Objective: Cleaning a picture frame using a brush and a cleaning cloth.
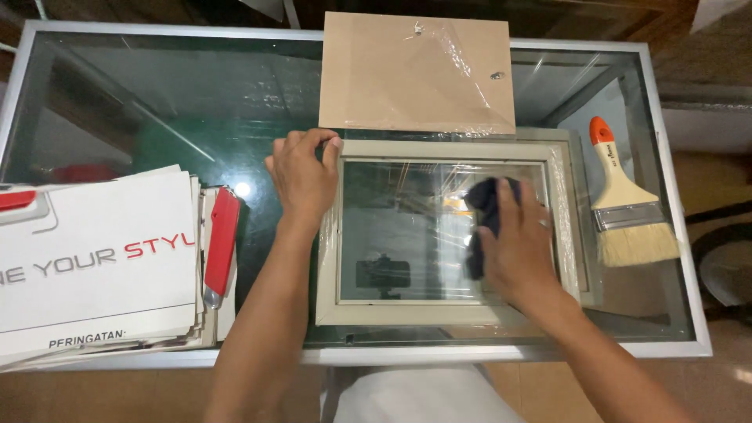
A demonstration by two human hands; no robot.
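Observation:
A cream picture frame (407, 313) with a glass pane lies flat on the glass table (157, 117), partly in clear plastic wrap. My left hand (301, 176) grips the frame's upper left corner. My right hand (517, 243) presses a dark blue cloth (484, 205) flat onto the pane at its right side. Above the frame lies a tan backing board (392, 70) with small metal fittings and loose plastic film on it.
A paintbrush (623, 204) with an orange-tipped handle lies right of the frame. At the left sits a stack of white printed cards (94, 266) with a red utility knife (222, 243) along its right edge. The metal table rim (674, 235) runs along the right.

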